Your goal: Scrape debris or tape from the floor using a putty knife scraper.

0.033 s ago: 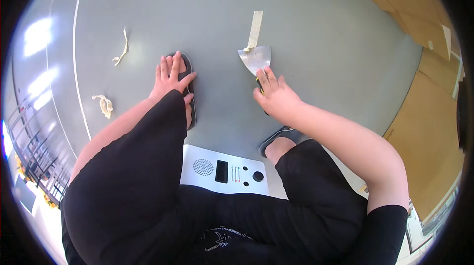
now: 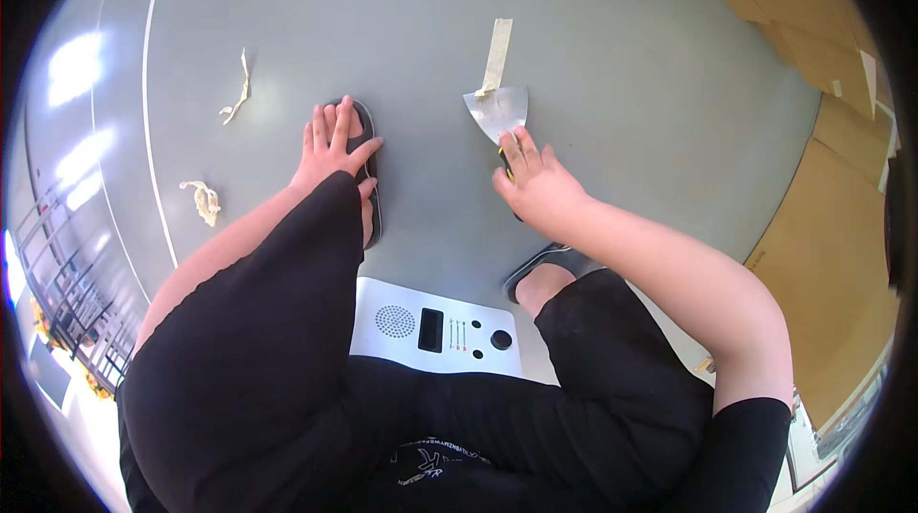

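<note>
My right hand (image 2: 537,178) is closed around the dark, yellow-marked handle of a scraper (image 2: 499,113). Its wide metal blade points away from me along the grey floor. The blade's far edge meets the near end of a pale strip of tape (image 2: 498,54), which is bunched up there. With its fingers spread, my left hand (image 2: 328,154) rests over the front of my left foot in a black sandal (image 2: 377,215) and holds nothing. Most of the scraper's handle is hidden by my right hand.
Two crumpled bits of tape lie on the floor at left, a thin twisted piece (image 2: 237,87) and a bunched piece (image 2: 205,203). A white panel (image 2: 392,346) with a round speaker grille and black knobs is beneath me. Brown cardboard (image 2: 813,255) lines the right side.
</note>
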`<state>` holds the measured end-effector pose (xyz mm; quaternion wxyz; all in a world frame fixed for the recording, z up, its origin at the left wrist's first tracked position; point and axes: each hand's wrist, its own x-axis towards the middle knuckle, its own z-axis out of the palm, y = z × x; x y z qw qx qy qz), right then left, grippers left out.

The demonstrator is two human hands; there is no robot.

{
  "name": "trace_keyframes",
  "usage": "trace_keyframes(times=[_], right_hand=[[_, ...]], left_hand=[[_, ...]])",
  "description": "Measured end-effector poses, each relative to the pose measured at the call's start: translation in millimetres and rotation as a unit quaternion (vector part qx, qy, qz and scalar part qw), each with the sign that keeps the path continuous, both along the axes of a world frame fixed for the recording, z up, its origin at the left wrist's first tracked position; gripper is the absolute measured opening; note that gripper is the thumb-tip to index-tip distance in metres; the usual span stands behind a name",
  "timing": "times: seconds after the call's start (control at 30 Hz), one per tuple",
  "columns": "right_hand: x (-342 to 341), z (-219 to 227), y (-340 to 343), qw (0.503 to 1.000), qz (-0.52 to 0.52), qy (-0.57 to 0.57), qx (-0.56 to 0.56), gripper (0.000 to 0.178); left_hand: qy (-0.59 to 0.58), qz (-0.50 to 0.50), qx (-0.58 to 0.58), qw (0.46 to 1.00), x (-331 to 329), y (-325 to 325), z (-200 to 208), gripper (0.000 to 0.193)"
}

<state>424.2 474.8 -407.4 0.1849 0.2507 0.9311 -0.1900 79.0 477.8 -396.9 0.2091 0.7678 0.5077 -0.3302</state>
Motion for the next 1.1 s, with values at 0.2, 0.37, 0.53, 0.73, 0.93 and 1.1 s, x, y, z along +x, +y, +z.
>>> trace_keyframes(times=[0.2,0.37,0.53,0.73,0.93,1.1], right_hand=[[3.7,11.1,1.9,1.000,-0.010,0.021,0.020,0.036],[-5.5,26.3,-11.0,0.999,0.026,-0.018,-0.012,0.037],[-10.2,35.3,-26.8,0.996,0.065,-0.033,-0.042,0.038],[1.0,15.5,36.6,0.993,0.073,-0.089,-0.025,0.037],[11.0,-3.1,13.9,0.999,0.011,-0.037,0.003,0.035],[6.3,7.6,7.1,0.999,0.021,-0.017,0.022,0.038]], left_hand=[[0.000,-0.021,0.026,0.999,-2.4,0.3,-3.2,0.068],[-0.017,-0.028,0.062,0.998,-7.2,-4.1,-4.7,0.068],[-0.021,-0.020,0.057,0.998,-4.9,-2.2,-2.0,0.068],[-0.014,-0.004,0.021,1.000,-3.7,-1.6,-0.5,0.065],[-0.007,0.002,0.015,1.000,-0.9,0.4,-3.8,0.068],[-0.009,-0.002,0.028,1.000,-3.3,-0.8,-4.1,0.068]])
